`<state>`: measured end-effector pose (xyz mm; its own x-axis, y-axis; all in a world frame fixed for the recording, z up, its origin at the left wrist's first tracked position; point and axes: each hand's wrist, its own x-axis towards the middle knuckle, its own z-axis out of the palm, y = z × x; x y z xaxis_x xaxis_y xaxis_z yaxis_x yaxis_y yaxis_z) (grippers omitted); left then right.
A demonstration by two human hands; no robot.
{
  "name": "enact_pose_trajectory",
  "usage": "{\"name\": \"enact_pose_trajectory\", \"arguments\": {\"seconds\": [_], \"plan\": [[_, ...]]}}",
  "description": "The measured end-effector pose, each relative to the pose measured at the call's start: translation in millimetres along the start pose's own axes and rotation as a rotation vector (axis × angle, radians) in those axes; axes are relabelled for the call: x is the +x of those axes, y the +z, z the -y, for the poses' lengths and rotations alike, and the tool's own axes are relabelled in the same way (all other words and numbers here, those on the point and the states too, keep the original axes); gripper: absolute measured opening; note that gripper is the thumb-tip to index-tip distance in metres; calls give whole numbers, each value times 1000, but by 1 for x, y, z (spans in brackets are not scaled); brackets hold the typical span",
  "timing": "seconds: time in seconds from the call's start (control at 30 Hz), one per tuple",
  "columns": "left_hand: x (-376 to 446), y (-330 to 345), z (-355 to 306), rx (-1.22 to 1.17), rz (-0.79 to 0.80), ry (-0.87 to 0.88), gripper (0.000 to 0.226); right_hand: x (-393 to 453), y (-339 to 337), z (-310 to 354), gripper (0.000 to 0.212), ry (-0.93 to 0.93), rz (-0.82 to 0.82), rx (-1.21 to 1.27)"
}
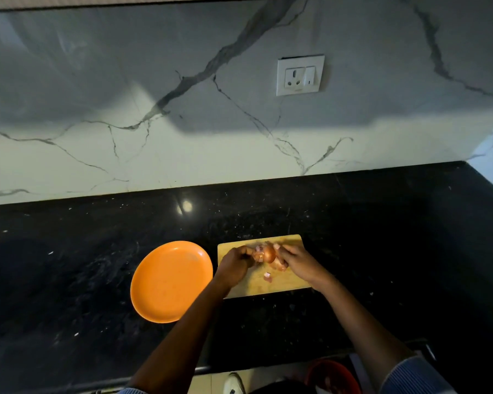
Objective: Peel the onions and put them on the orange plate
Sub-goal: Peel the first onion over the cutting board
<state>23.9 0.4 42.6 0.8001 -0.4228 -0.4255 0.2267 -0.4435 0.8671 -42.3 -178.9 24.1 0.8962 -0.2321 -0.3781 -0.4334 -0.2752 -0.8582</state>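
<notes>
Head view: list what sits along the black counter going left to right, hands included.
orange plate → left hand → onion gripped between both hands → right hand. All but the plate are over the wooden cutting board, which lies just right of the plate.

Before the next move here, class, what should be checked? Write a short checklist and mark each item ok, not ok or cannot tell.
1. Brown-skinned onion held over the wooden cutting board: ok.
2. Left hand and right hand both on the onion: ok.
3. Onion fully peeled: not ok, brown skin still shows.
4. Round orange plate beside the board, with bare room for the onion: ok.
5. Loose peel scraps kept on the board: ok.
6. More onions waiting: cannot tell.
</notes>
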Motion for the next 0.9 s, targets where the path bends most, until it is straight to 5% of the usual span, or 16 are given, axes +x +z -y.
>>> {"name": "enact_pose_trajectory", "arguments": {"seconds": [0.23,0.37,0.57,0.9], "plan": [[5,3,-2,-474,126,-276,18,6,-5,1,54,15,96,311],[5,15,-5,-563,124,-289,15,6,-1,-3,42,67,50,427],[10,13,5,-351,33,-228,18,-5,2,3,37,33,48,185],[7,11,0,-197,65,-80,16,1,-4,11,25,-94,2,233]]}}
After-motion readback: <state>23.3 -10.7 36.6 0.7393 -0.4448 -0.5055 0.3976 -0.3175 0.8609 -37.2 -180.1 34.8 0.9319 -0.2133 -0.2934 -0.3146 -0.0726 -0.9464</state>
